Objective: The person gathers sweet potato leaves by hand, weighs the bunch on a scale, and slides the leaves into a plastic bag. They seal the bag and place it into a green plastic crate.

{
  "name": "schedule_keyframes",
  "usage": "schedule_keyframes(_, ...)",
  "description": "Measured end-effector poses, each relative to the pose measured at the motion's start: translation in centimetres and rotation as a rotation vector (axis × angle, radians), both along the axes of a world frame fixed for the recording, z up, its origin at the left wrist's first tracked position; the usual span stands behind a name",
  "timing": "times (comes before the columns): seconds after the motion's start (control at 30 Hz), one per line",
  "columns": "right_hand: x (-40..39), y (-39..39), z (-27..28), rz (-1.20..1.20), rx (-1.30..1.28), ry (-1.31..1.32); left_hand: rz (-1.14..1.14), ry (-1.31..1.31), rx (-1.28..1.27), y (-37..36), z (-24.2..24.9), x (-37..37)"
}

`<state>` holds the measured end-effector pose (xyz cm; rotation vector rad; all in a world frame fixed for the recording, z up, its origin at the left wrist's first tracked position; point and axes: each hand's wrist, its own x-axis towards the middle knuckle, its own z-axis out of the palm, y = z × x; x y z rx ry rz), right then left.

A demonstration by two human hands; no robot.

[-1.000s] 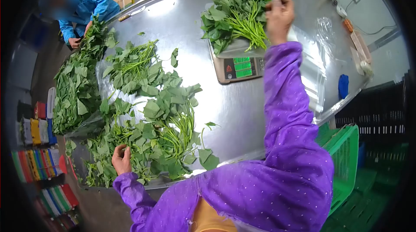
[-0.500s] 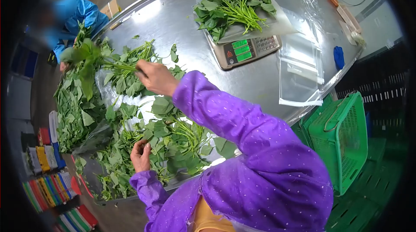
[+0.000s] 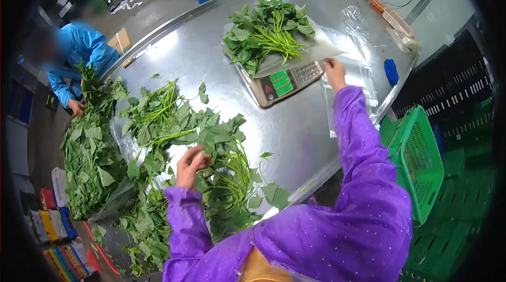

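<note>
My left hand [image 3: 192, 167] is above the pile of leafy greens [image 3: 226, 145], its fingers bent and a little apart, with nothing seen between them. Out to the right, my right hand [image 3: 335, 74] is beside the scale [image 3: 271, 95], at the edge of a clear plastic sheet [image 3: 322, 45]. Its fingers are pressed together; what they hold, if anything, is too small to tell. A bunch of greens [image 3: 274, 34] lies on the sheet on the scale, stems toward me. The scale's green display is lit. Flat clear bags [image 3: 363, 79] lie under and beside my right hand.
A person in blue [image 3: 84, 50] stands at the far left, one hand at the large heap of greens [image 3: 92, 161]. A knife [image 3: 129, 61] lies near the table's far edge. A blue cloth [image 3: 390, 72] is at the right edge, above a green crate [image 3: 421, 161].
My right hand has left the greens and moved right to the scale, without a bunch in it. My left hand has risen slightly over the pile. The view has shifted.
</note>
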<state>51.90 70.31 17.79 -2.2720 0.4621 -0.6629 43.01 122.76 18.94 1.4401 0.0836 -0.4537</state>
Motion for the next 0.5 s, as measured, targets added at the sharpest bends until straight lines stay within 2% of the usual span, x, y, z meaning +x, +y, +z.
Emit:
schedule_keyframes(0.03,0.8,-3.6,-0.8,-0.059,-0.025,-0.023,-0.038,0.011,-0.066,-2.3,-0.4,1.7)
schedule_keyframes(0.13,3.3,-10.1,-0.1,-0.284,-0.109,0.177,-0.081,0.122,-0.098,-10.4,0.6,6.9)
schedule_keyframes(0.17,4.5,-12.0,-0.4,-0.280,-0.126,0.203,-0.106,0.160,-0.182,-12.4,-0.5,9.0)
schedule_keyframes(0.27,9.7,-17.6,-2.3,-0.183,-0.176,0.241,-0.051,0.279,-0.162,-18.2,-1.3,13.8)
schedule_keyframes(0.37,12.2,-17.4,1.3,0.214,0.554,0.523,0.037,0.355,-0.160,-21.1,-2.1,16.8)
schedule_keyframes(0.5,15.0,-17.4,1.9,0.449,0.630,0.570,0.221,0.416,-0.147,-23.3,-0.8,18.5)
